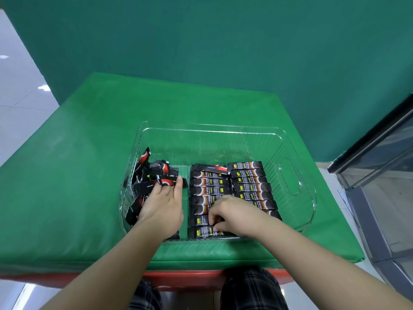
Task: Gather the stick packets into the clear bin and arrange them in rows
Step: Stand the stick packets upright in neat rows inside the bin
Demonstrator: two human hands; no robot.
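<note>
left hand [162, 205] fingers extended forward, right hand [232, 214] fingers curled, pinching

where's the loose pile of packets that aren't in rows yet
In the head view, the loose pile sits in the left part of the clear bin, under the left hand, left of the neat rows.

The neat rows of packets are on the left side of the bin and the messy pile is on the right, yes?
No, swapped. The head view shows the neat rows on the right side of the clear bin and the messy pile on the left.
</note>
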